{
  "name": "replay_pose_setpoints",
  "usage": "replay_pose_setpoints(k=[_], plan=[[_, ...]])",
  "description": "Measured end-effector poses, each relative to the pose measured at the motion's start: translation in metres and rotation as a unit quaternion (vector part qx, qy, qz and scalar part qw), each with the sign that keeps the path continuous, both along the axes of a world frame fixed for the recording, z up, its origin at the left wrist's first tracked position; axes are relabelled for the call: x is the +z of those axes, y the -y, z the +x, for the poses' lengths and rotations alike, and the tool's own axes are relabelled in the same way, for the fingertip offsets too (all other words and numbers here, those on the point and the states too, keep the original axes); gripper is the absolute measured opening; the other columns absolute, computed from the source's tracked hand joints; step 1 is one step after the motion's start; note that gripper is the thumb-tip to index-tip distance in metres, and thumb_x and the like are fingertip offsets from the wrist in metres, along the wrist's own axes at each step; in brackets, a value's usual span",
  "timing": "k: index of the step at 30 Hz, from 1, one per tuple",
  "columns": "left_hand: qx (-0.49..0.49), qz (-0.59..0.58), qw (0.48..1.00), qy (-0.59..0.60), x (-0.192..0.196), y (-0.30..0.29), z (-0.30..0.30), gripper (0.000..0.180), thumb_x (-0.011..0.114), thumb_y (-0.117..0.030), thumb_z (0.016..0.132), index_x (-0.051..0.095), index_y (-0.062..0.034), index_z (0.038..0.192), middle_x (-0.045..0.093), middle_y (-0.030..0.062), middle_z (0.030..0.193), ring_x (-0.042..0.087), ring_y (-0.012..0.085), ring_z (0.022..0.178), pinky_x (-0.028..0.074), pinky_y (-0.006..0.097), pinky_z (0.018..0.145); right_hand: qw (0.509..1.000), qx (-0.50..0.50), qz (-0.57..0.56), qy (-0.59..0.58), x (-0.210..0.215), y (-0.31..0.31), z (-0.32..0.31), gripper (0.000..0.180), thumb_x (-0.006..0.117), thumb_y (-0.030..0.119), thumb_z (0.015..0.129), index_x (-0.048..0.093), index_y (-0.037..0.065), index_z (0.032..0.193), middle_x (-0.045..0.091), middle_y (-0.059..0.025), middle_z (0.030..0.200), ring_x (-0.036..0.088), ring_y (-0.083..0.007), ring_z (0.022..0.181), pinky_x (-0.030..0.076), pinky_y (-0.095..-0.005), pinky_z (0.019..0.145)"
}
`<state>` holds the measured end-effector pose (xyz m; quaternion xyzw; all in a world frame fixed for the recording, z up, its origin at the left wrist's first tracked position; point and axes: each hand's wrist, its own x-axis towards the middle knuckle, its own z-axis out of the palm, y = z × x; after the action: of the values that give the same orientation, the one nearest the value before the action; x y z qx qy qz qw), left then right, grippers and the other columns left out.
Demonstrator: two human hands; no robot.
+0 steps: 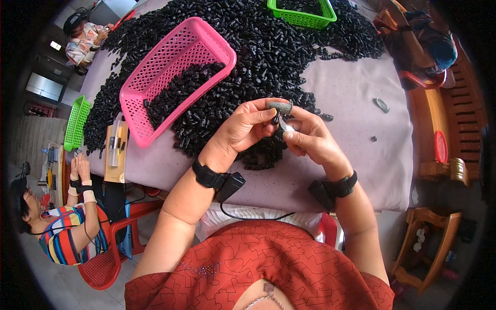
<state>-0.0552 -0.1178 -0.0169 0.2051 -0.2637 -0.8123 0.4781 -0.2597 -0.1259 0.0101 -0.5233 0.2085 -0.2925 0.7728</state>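
My left hand (242, 126) is raised over the table's near side, its fingers closed on a small black plastic piece (276, 119). A grey-green speckled band (279, 107) sits around a fingertip at the top of the grip. My right hand (312, 135) meets it there, thumb and fingers pinching a small pale blade-like tool (285, 126) whose tip is against or very near the black piece. Fingers partly hide both. Below and beyond my hands spreads a heap of black plastic pieces (263, 67).
A pink basket (230, 57) lies tilted on the heap, with black pieces inside. Green baskets stand at the far side (302, 19) and left edge (77, 124). A grey-green oval scrap (381, 105) lies on the tablecloth (356, 139). Other people sit around the table.
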Motion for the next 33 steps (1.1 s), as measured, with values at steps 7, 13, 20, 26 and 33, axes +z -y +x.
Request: replay_pose_setpoints(k=[7,13,20,26,33], plan=[[-0.026,-0.024,0.999,-0.012,-0.0028,0.0001,-0.0012,0.038,0.063,-0.008,0.091,0.055,0.0014,0.126,0.067,0.0066,0.103,0.065,0.0093,0.078,0.055,0.019,0.066,1.000,-0.008,0.004,-0.013,-0.0049,0.0031,-0.0033,0.046,0.062,0.013,0.092,0.046,0.003,0.135,0.055,0.0058,0.076,0.041,-0.0013,0.053,0.030,-0.0175,0.044],[0.003,-0.003,1.000,-0.006,-0.0006,-0.0001,0.0001,0.038,0.063,-0.008,0.091,0.055,0.0011,0.126,0.067,0.0070,0.103,0.064,0.0089,0.074,0.055,0.019,0.065,1.000,0.006,-0.011,0.015,-0.0002,-0.0011,0.0017,0.049,0.062,0.014,0.093,0.045,0.003,0.137,0.055,0.0055,0.077,0.042,-0.0014,0.054,0.031,-0.0175,0.045],[-0.015,-0.010,1.000,-0.012,-0.0016,0.0003,-0.0013,0.039,0.064,-0.009,0.090,0.055,0.0008,0.127,0.067,0.0071,0.102,0.063,0.0086,0.073,0.055,0.019,0.066,1.000,-0.003,0.006,-0.009,-0.0027,0.0022,-0.0011,0.052,0.064,0.016,0.092,0.043,0.003,0.138,0.056,0.0056,0.077,0.043,-0.0014,0.055,0.032,-0.0175,0.045],[-0.014,-0.018,1.000,0.003,-0.0009,0.0003,-0.0009,0.038,0.065,-0.009,0.090,0.056,0.0005,0.126,0.067,0.0060,0.101,0.064,0.0088,0.076,0.055,0.018,0.066,1.000,-0.003,-0.006,0.002,-0.0047,0.0018,-0.0010,0.049,0.063,0.015,0.092,0.045,0.003,0.136,0.057,0.0057,0.078,0.043,-0.0010,0.055,0.032,-0.0173,0.045],[-0.010,-0.025,0.999,0.046,0.0000,0.0032,0.0001,0.039,0.068,-0.009,0.088,0.057,0.0007,0.124,0.067,0.0048,0.097,0.065,0.0081,0.071,0.055,0.017,0.062,1.000,0.005,-0.008,-0.014,-0.0023,0.0053,-0.0026,0.050,0.063,0.016,0.092,0.046,0.003,0.137,0.056,0.0071,0.079,0.042,-0.0001,0.056,0.031,-0.0163,0.046]])
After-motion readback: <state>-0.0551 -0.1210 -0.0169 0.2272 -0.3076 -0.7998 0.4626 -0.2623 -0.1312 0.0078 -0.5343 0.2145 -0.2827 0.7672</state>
